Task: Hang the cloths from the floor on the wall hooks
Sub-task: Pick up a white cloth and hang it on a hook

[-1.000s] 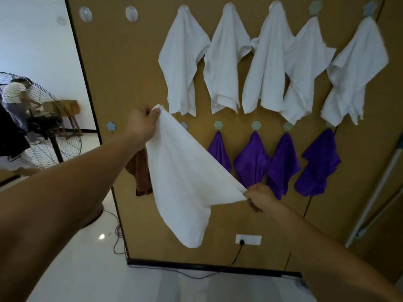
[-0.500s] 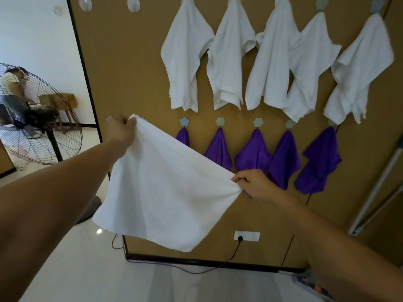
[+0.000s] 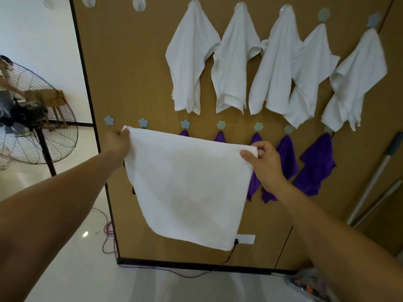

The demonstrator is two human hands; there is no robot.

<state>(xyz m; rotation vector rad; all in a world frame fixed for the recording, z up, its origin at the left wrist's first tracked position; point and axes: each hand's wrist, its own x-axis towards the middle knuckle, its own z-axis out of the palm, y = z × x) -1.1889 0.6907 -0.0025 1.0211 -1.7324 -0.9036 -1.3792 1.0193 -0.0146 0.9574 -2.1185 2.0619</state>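
1. Gripping the white cloth (image 3: 187,186) by its two upper corners, both hands held it spread flat in front of the wall panel (image 3: 130,62) in the head view, its broad face toward the camera.
2. The left hand (image 3: 115,144) was clamped on the upper left corner, with its fingers curled round the edge.
3. The right hand (image 3: 265,162) pinched the upper right corner, with the thumb on the front face and the fingers curled behind.
4. The hands were well apart, and the top edge was stretched between them. That edge ran left to right and sloped slightly down toward the right hand.
5. The rest of the cloth hung straight down. Its lowest corner pointed down and to the right, ending just beside the socket (image 3: 246,239) low on the panel, well above the floor (image 3: 72,269).
6. The cloth's left corner sat just below two flower-shaped hooks (image 3: 143,122) of the lower row.
7. The cloth covered parts of the purple cloths (image 3: 316,164) hung along that row.
8. Five hung white cloths (image 3: 189,62) drooped from the upper row, each narrowing to a point at its hook.
9. A standing fan (image 3: 37,118) stood at the left, and two poles (image 3: 375,177) leaned at the right.
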